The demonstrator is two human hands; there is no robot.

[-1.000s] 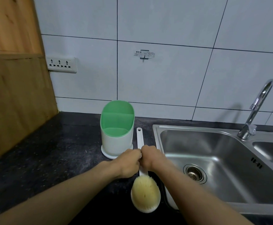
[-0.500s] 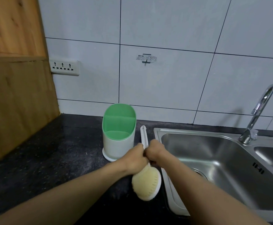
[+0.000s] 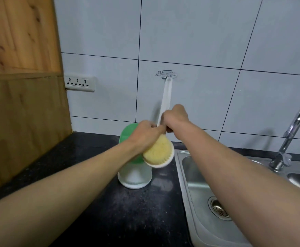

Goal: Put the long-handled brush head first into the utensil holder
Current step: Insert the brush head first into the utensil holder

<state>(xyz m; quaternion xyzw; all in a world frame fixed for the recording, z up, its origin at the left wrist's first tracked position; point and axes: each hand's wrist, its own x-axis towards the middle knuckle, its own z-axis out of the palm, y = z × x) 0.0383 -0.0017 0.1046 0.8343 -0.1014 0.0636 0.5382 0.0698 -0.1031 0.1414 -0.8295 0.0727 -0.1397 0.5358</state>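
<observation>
both hands hold the long-handled brush (image 3: 165,104) in the air now; half a second ago it was low, just above the counter (image 3: 85,175), and one second ago its head lay on the counter. the left hand (image 3: 146,133) has its fingers closed around the lower part of the white handle, just above the brush head (image 3: 158,152). the right hand (image 3: 175,117) is clamped on the handle a little higher, touching the left hand. the handle points up and away, toward the small label (image 3: 166,74) on the tiled wall (image 3: 199,32), and it is a bit blurred. the yellow bristles face the camera, and the head hangs in front of the right side of the utensil holder (image 3: 133,175), covering part of its green rim. it is not inside the holder yet. the holder stands in the same place on the dark counter, left of the steel sink (image 3: 190,193). the faucet (image 3: 288,138) is at the far right.
</observation>
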